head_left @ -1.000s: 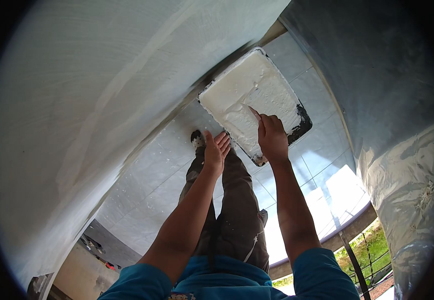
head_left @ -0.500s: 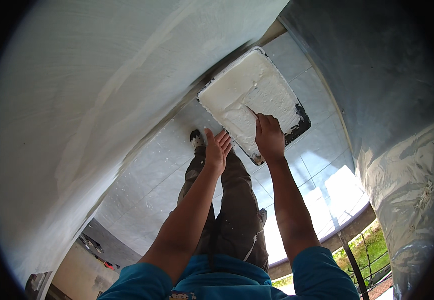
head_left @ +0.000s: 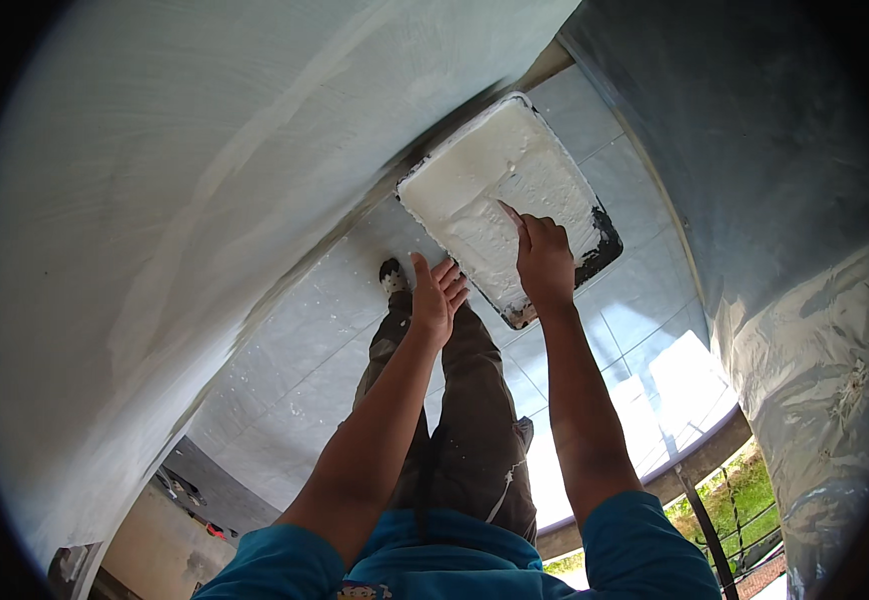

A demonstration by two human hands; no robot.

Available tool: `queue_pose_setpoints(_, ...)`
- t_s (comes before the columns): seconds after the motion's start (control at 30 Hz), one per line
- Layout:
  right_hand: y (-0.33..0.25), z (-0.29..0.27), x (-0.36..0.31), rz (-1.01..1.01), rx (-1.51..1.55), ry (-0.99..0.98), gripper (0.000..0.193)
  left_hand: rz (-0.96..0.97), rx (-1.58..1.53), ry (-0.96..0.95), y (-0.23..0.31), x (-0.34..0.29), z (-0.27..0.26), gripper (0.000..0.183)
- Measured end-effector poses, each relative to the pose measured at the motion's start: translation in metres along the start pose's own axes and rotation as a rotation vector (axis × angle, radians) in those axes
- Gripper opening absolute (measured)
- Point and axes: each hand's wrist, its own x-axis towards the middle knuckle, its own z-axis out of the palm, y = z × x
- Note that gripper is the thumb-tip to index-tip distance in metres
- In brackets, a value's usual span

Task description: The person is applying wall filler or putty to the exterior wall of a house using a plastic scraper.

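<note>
A wide rectangular black tray, coated with thick white paint or filler, lies below my hands beside the pale wall. My right hand is closed around a slim flat tool over the tray's near right part. The tool's tip points up and left across the white mass; its handle is mostly hidden in my fist, so its exact kind is unclear. At the tray's near left edge, my left hand is open and holds nothing, with thumb and fingers apart.
A smooth pale wall rises along the left. Grey floor tiles carry white specks, and my shoe stands near the tray. Plastic sheeting hangs on the right. Behind lie a railing and a red tool.
My right hand has shifted slightly up and tilted the tool, which now shows narrower and clearer against the white. The left hand and the tray stay nearly in place.
</note>
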Motion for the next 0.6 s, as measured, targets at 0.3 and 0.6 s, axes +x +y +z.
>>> queue_pose_setpoints(0.3, -0.008, 0.018, -0.019, -0.235, -0.030, -0.265, 0.028, -0.012, -0.015, -0.009, -0.001, -0.004, 0.000, 0.115)
queue_pose_setpoints(0.6, -0.016, 0.009, 0.026, -0.445, -0.021, -0.332, 0.029, -0.006, -0.033, -0.028, -0.002, -0.003, -0.001, 0.114)
